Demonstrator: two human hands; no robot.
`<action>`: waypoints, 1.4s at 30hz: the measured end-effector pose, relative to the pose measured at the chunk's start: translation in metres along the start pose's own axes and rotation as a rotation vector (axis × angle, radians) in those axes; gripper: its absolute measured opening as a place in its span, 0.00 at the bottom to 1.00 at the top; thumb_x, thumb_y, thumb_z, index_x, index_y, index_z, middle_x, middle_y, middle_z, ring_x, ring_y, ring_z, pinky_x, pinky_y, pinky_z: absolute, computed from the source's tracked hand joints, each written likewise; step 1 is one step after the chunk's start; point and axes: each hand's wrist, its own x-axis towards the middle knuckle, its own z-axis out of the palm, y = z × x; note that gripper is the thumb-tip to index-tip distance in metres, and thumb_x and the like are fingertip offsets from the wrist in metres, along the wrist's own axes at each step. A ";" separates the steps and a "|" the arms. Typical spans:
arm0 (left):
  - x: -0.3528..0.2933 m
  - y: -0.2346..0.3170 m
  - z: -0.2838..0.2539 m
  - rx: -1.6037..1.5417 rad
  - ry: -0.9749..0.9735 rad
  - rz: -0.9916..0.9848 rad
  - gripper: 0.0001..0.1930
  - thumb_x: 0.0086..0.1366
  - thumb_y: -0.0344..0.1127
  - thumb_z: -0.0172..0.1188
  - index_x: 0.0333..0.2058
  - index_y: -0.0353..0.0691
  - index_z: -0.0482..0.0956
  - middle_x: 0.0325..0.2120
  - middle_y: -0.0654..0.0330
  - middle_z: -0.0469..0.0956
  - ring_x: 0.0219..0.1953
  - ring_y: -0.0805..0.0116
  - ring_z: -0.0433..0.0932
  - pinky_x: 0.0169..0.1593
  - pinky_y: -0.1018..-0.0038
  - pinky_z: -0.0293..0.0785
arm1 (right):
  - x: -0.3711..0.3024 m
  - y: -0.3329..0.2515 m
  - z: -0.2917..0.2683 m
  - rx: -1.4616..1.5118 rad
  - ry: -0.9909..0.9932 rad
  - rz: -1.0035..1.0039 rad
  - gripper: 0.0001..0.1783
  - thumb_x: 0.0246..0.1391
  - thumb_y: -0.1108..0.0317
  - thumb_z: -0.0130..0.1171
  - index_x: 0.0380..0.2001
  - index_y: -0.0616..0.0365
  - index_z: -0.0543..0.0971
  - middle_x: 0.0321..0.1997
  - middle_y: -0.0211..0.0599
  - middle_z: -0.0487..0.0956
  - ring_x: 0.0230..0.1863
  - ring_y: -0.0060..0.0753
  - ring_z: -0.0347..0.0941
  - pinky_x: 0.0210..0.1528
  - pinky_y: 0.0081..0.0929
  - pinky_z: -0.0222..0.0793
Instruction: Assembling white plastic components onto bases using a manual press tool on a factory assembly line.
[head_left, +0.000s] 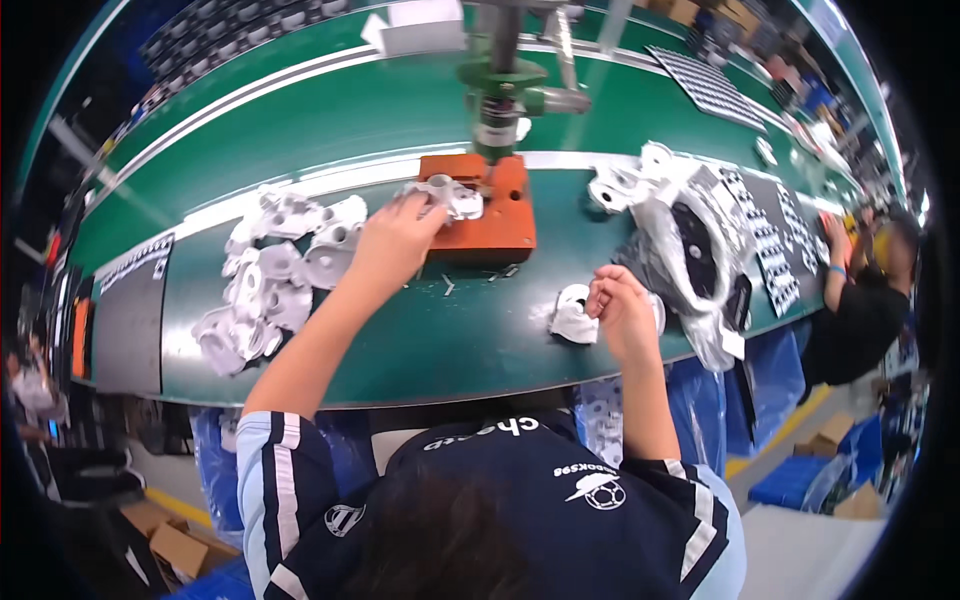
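My left hand reaches to an orange block fixture and grips a white moulded plastic part lying on it. Above that part stands a green and metal press head, its narrow tip close to the part's right side. My right hand is raised over the near bench with its fingers curled in a pinch; whatever lies between them is too small to tell. Just left of these fingers sits another white plastic part, and a further white piece is partly hidden behind the hand.
A heap of white plastic parts lies left of the fixture. On the right are more white parts, a clear plastic bag and a tray of small dark pieces. A co-worker sits at the far right.
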 end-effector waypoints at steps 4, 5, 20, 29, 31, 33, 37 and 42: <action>0.017 -0.008 0.033 0.008 0.001 0.034 0.07 0.51 0.28 0.53 0.31 0.43 0.72 0.33 0.52 0.74 0.34 0.56 0.78 0.34 0.66 0.76 | -0.011 -0.024 -0.034 0.005 0.113 -0.102 0.09 0.53 0.71 0.49 0.37 0.62 0.71 0.25 0.34 0.72 0.25 0.25 0.67 0.28 0.20 0.62; 0.019 -0.009 0.036 0.000 -0.008 0.030 0.07 0.51 0.28 0.53 0.31 0.43 0.72 0.33 0.52 0.74 0.34 0.56 0.78 0.34 0.66 0.76 | -0.013 -0.027 -0.040 0.013 0.121 -0.113 0.09 0.54 0.70 0.50 0.37 0.62 0.71 0.26 0.33 0.72 0.26 0.24 0.67 0.28 0.20 0.62; 0.030 0.003 0.066 0.007 0.076 0.071 0.07 0.53 0.35 0.52 0.30 0.43 0.76 0.27 0.55 0.75 0.30 0.57 0.77 0.30 0.63 0.75 | 0.017 0.004 0.043 -1.183 -0.268 -0.328 0.10 0.50 0.73 0.57 0.37 0.66 0.76 0.31 0.33 0.77 0.32 0.22 0.72 0.38 0.19 0.67; 0.014 -0.005 0.052 0.061 0.001 0.183 0.08 0.50 0.33 0.52 0.30 0.43 0.75 0.26 0.53 0.75 0.30 0.57 0.77 0.33 0.64 0.74 | 0.096 -0.097 -0.139 -1.894 0.448 -0.586 0.13 0.53 0.72 0.50 0.41 0.64 0.75 0.39 0.50 0.77 0.40 0.51 0.73 0.43 0.36 0.68; 0.015 -0.007 0.054 0.021 0.068 0.201 0.08 0.50 0.33 0.52 0.30 0.40 0.75 0.25 0.53 0.76 0.29 0.58 0.77 0.32 0.65 0.74 | 0.115 -0.098 -0.191 -1.999 0.428 -0.585 0.13 0.53 0.71 0.50 0.42 0.64 0.74 0.39 0.51 0.77 0.40 0.52 0.73 0.42 0.38 0.67; 0.013 -0.007 0.059 0.038 0.064 0.146 0.07 0.51 0.33 0.52 0.27 0.40 0.76 0.24 0.52 0.76 0.28 0.58 0.77 0.30 0.65 0.73 | 0.129 -0.096 -0.216 -2.098 0.381 -0.600 0.13 0.53 0.71 0.49 0.42 0.63 0.74 0.38 0.53 0.76 0.41 0.54 0.72 0.42 0.40 0.67; 0.016 0.002 0.065 0.045 -0.043 0.044 0.08 0.50 0.33 0.51 0.26 0.37 0.75 0.25 0.51 0.76 0.29 0.58 0.77 0.32 0.65 0.74 | 0.139 -0.105 -0.246 -1.960 0.277 -0.483 0.13 0.50 0.72 0.48 0.40 0.59 0.76 0.31 0.54 0.77 0.36 0.56 0.73 0.39 0.41 0.67; 0.007 0.016 0.069 -0.042 -0.022 -0.063 0.22 0.52 0.52 0.57 0.31 0.35 0.74 0.34 0.38 0.73 0.40 0.44 0.73 0.45 0.56 0.68 | 0.138 -0.105 -0.230 -1.813 0.293 -0.518 0.09 0.48 0.74 0.47 0.32 0.67 0.73 0.29 0.54 0.76 0.31 0.54 0.72 0.37 0.40 0.66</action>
